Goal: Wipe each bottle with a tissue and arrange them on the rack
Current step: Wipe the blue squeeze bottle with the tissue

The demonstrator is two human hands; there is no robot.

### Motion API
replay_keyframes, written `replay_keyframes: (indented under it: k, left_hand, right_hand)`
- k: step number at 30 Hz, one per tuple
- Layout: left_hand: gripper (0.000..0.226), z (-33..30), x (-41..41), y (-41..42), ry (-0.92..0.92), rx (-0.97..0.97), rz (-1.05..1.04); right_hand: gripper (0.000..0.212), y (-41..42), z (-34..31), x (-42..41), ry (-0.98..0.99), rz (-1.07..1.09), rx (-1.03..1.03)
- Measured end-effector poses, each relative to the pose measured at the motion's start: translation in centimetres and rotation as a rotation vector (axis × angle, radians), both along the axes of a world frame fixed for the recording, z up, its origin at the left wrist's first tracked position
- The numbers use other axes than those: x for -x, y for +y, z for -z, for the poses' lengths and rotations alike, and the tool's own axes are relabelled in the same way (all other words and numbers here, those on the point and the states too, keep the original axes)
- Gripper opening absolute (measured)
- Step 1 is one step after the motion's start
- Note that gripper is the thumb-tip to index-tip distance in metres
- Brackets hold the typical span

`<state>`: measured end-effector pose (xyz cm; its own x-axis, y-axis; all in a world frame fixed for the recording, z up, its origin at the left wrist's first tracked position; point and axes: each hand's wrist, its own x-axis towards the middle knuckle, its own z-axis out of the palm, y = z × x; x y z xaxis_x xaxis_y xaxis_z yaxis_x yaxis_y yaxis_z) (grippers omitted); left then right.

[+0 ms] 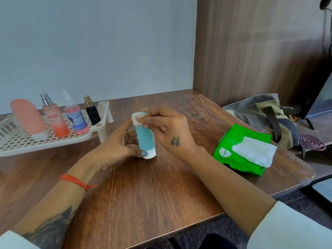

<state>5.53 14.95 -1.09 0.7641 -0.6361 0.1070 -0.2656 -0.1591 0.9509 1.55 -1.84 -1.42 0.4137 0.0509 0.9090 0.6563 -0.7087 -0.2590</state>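
- A teal tube (144, 139) with a white cap (150, 154) stands cap-down near the middle of the wooden surface (143, 191), tilted slightly.
- The left hand (115, 146) steadies it low down, its fingers (133, 141) closed around the lower body and the thumb pressed just by the cap.
- The right hand (168, 130) presses a small wad of tissue (137, 119) against the upper end of the tube, its fingers (152, 120) pinched together on the wad.
- To the left sits a cream perforated rack (23, 142) on short legs, and it holds four items in a row.
- Farthest left on the rack is a peach tube (27, 117), standing on its white cap and leaning.
- Next to it stands a pink spray bottle (54, 119) with a silver top and orange lettering.
- Then comes a pink bottle with a blue label (76, 119) and a clear cap.
- Last in the row is a small black bottle (92, 114) with a gold top, near the rack's right corner.
- To the right of the hands lies a green tissue pack (239, 159), with a white sheet (255, 151) spread out of its opening.
- Beyond the pack, off the surface's edge, rests a grey and olive bag (264, 117), with a purple coil (311, 141) just beside it.
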Motion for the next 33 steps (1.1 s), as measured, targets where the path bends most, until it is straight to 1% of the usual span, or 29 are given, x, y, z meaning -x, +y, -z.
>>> replay_keyframes:
  k: [3,5,8,9,10,11,13,15,17,20,22,25,27,28,30,31,33]
  left_hand:
    - [0.099,-0.02,0.01,-0.11,-0.021,-0.009,0.004]
    - [0.099,-0.1,0.09,-0.09,-0.033,-0.015,0.01]
    - [0.1,-0.25,0.21,-0.05,-0.05,-0.028,0.017]
    - [0.101,-0.25,0.2,-0.05,-0.051,-0.034,0.017]
    - [0.101,-0.23,0.16,-0.04,-0.052,-0.038,0.016]
    - [0.102,-0.19,0.05,-0.01,-0.048,-0.041,0.011]
    - [0.102,-0.11,0.05,0.04,-0.024,-0.026,0.009]
    - [0.1,-0.09,0.19,0.09,-0.023,-0.013,0.008]
    - [0.095,-0.16,0.27,0.01,-0.03,-0.004,-0.001]
    - [0.097,-0.17,0.16,-0.14,-0.036,-0.011,0.006]
    - [0.099,-0.14,0.1,-0.14,-0.048,-0.02,0.011]
    - [0.1,-0.15,0.16,-0.14,-0.056,-0.01,0.02]
    - [0.101,-0.06,0.11,-0.15,-0.058,-0.015,0.013]
    - [0.102,0.0,0.05,-0.15,-0.054,-0.02,0.011]
    - [0.105,0.12,-0.08,-0.09,-0.037,-0.022,0.013]
    - [0.104,0.13,-0.05,-0.08,-0.025,-0.011,0.018]
    - [0.095,0.05,0.14,-0.12,-0.021,0.025,0.015]
  right_hand:
    - [0.016,-0.08,-0.07,-0.16,0.065,0.035,-0.103]
    - [0.014,-0.12,-0.2,-0.13,0.13,0.07,-0.133]
    - [0.014,-0.53,-0.57,0.08,0.331,0.076,-0.228]
    - [0.014,-0.59,-0.68,0.2,0.353,0.079,-0.253]
    - [0.014,-0.53,-0.77,0.27,0.29,0.103,-0.248]
    - [0.014,-0.43,-0.76,0.26,0.178,0.115,-0.219]
    - [0.017,-0.21,-0.46,0.25,-0.006,0.061,-0.124]
    - [0.021,0.04,-0.06,0.13,-0.051,0.008,-0.009]
    - [0.022,0.08,0.03,-0.04,-0.033,0.001,-0.009]
    - [0.019,0.11,0.0,-0.21,0.052,0.003,-0.151]
    - [0.016,-0.02,-0.19,-0.16,0.19,-0.002,-0.242]
    - [0.006,-0.3,-0.17,-0.08,0.352,-0.001,-0.3]
    - [0.005,-0.3,-0.19,-0.02,0.382,0.021,-0.318]
    - [0.007,-0.24,-0.27,0.06,0.329,0.06,-0.3]
    - [0.012,-0.12,-0.35,0.17,0.125,0.113,-0.198]
    - [0.015,-0.05,-0.27,0.22,0.035,0.096,-0.128]
    - [0.019,0.26,0.06,0.28,-0.064,0.05,0.021]
